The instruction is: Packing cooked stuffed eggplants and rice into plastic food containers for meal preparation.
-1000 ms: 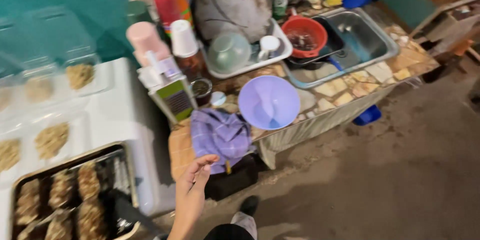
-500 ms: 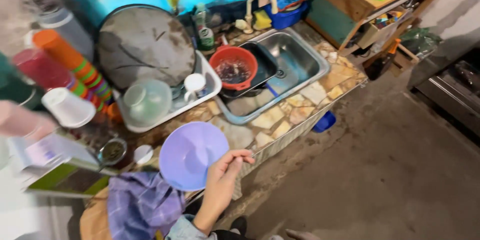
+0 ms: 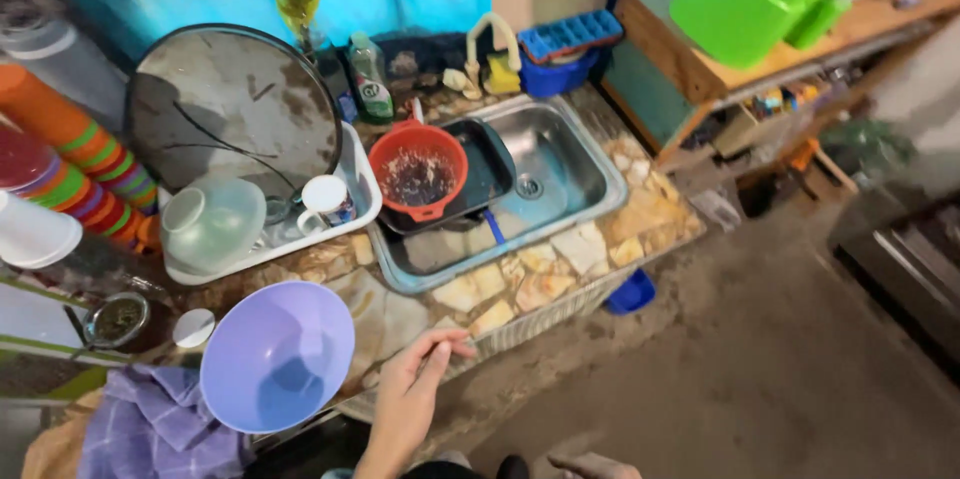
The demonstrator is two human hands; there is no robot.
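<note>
The table (image 3: 560,259), topped with stone pieces, carries a steel sink (image 3: 560,174) holding a dark pan and a red strainer (image 3: 417,174). A lilac bowl (image 3: 277,354) stands at the near edge of the table, its opening turned up; being round, it has no long axis. Just beside it, on its right, is one hand (image 3: 415,384), fingers loosely bent and apart, gripping nothing. Which hand this is, I cannot tell. No second hand shows clearly.

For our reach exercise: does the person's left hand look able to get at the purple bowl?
Probably yes: the left hand hovers beside the purple bowl at the counter edge, nothing between them.
</note>
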